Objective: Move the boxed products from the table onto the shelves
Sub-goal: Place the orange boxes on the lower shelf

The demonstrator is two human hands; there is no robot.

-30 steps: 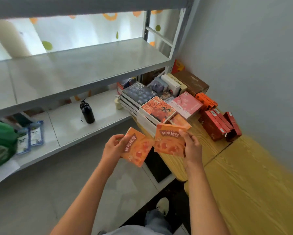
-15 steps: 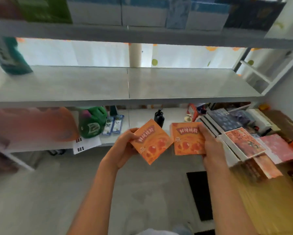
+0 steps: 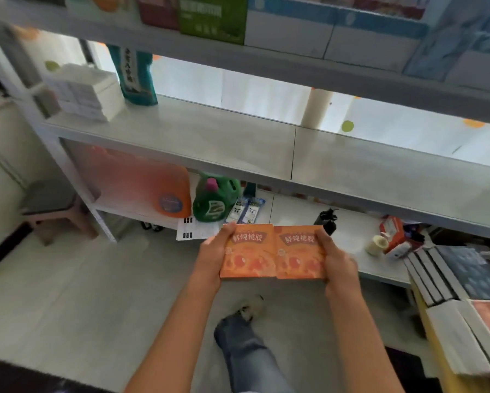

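Two orange boxes, left box (image 3: 248,252) and right box (image 3: 299,252), both reading 鲜炖桃胶, sitting side by side, touching, at frame centre. Left hand (image 3: 212,255) fingers gripping the left box's edge; right hand (image 3: 337,260) fingers gripping the right's. Grey middle shelf (image 3: 209,137) lying above; green-labelled box (image 3: 212,18) on the top shelf, writing blurred.

Both forearms are bare right to the frame's bottom edge, no sleeves, no watch, no rings showing on the left hand (image 3: 211,258) or the right hand (image 3: 337,260). Below, one leg in blue-grey jeans (image 3: 246,355), creased at the knee, and a blurred light shoe (image 3: 249,307) with dark marks.
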